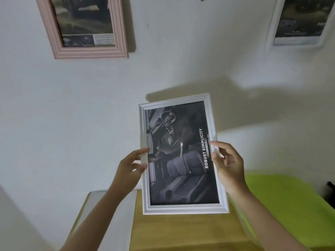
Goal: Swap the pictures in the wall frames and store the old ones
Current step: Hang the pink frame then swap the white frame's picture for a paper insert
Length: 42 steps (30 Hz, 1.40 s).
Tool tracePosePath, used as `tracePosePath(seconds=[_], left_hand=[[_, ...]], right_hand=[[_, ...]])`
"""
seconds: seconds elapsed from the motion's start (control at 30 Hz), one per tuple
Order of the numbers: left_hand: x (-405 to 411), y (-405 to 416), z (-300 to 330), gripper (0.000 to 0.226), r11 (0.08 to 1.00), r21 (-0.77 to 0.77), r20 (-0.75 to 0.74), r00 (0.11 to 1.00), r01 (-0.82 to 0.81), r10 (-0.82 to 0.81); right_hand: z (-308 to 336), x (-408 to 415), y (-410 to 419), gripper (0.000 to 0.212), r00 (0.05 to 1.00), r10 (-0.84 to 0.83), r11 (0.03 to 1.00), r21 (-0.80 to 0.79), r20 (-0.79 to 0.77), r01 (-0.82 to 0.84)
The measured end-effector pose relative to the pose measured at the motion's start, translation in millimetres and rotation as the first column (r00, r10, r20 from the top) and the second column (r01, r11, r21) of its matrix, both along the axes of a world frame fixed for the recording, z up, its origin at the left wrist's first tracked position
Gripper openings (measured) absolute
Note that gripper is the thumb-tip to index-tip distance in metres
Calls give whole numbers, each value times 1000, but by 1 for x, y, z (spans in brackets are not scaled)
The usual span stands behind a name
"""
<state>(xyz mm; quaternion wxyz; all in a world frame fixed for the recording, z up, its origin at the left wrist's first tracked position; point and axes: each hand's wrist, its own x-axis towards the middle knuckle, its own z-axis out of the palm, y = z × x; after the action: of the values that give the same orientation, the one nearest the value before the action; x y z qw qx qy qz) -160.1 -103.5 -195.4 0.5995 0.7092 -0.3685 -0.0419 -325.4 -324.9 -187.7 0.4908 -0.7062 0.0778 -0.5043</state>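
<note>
Frame (pixel 183 154), white, is off the wall, above the table (pixel 181 230). My left hand (pixel 129 171) and right hand (pixel 229 167) pinch its sides. Its picture is in; two frames hang.

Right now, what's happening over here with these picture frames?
A person is holding a white rectangular picture frame in both hands, the left hand pinching its left edge and the right hand its right edge. The picture inside shows a dark car interior, turned sideways. The frame is held above a light wooden table, in front of the wall. Two other frames hang on the wall: a pink wooden frame at upper left and a second white frame at upper right.
</note>
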Motion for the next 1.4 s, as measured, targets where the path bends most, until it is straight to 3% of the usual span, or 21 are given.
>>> tracePosePath(seconds=[0.2, 0.3, 0.47, 0.7, 0.8, 0.93, 1.03, 1.07, 1.17, 1.3, 1.4], left_hand=[[-15, 17, -59, 36, 965, 253, -96, 991, -63, 90], [-26, 14, -60, 33, 962, 257, -122, 985, -90, 125], [-50, -10, -20, 29, 980, 127, -132, 982, 150, -133], [-66, -42, 13, 31, 919, 273, -55, 959, 284, -280], [-61, -44, 12, 30, 933, 291, -25, 976, 214, -217], [-55, -33, 12, 27, 964, 231, -89, 990, 131, -114], [-32, -10, 11, 28, 981, 192, -155, 986, -29, 60], [-29, -8, 11, 29, 980, 193, -171, 982, -48, 81], [-21, 1, 6, 29, 970, 229, -125, 986, -81, 112], [-11, 14, 6, 31, 970, 229, -85, 991, -83, 105], [-3, 26, 4, 33, 977, 205, -122, 989, -60, 86]], right_hand=[[-59, -23, 47, 37, 985, -80, 996, 21, -152, 84], [-78, -33, 71, 36, 975, -110, 994, -31, -194, 106], [-93, -37, 101, 39, 959, -124, 992, 7, -254, 130], [-89, -31, 127, 36, 964, -85, 994, 51, -253, 101], [-89, -32, 134, 33, 962, -31, 996, 70, -273, 52], [-85, -28, 142, 38, 949, 92, 994, 76, -301, -72], [-88, -5, 148, 46, 915, 320, 943, 177, -247, -282], [-90, -4, 146, 47, 918, 328, 935, 216, -221, -282], [-103, -1, 141, 43, 941, 270, 935, 287, -202, -207], [-129, -11, 115, 40, 903, 90, 975, 220, -420, 6], [-147, -17, 100, 40, 883, 84, 949, 308, -461, 70]])
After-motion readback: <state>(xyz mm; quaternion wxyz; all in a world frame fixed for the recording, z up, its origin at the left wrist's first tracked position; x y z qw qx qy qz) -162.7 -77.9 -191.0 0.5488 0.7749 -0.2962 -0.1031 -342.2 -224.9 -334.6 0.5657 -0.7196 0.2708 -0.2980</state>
